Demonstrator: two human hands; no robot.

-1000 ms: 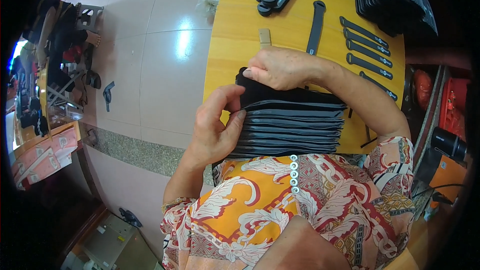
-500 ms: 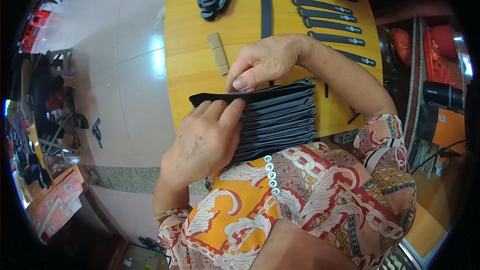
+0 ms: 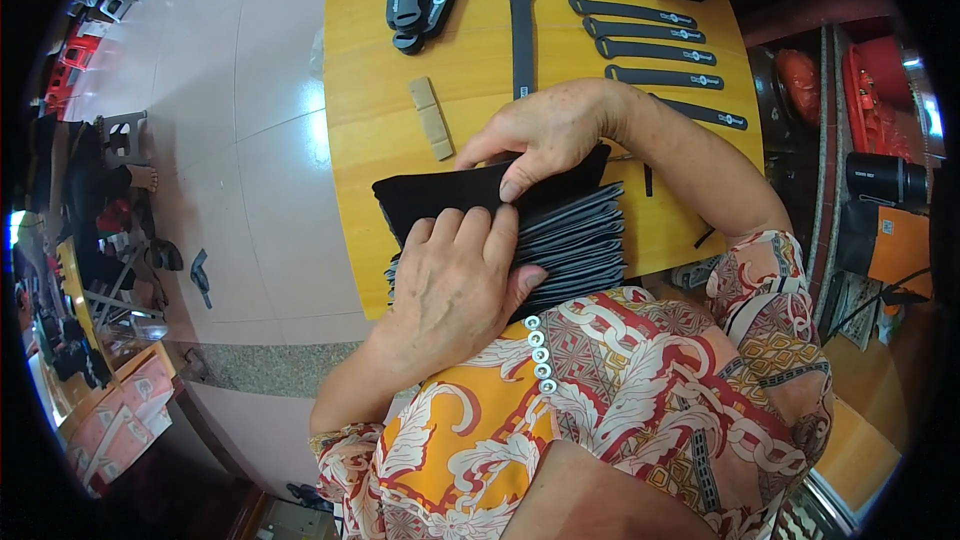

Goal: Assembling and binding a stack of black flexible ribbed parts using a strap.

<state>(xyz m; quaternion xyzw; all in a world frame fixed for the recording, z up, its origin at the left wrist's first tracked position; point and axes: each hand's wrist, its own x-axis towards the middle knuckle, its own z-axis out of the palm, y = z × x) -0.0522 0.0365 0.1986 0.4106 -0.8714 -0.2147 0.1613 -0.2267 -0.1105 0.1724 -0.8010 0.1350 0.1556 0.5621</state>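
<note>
Both hands' grip — left hand (image 3: 455, 275), right hand (image 3: 550, 130) — clamps the black stack (image 3: 570, 230) between them.

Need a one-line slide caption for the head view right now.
Both hands grip a stack of black sheets at the edge of a yellow table: left hand across it, right hand pinching the top sheet.

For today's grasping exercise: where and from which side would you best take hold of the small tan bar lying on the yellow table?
Probably across its narrow width near the middle, coming straight down from above. The tan bar lies flat and alone on the yellow table, its long sides clear; the right hand and the stack of black pieces sit just to its right.
</note>
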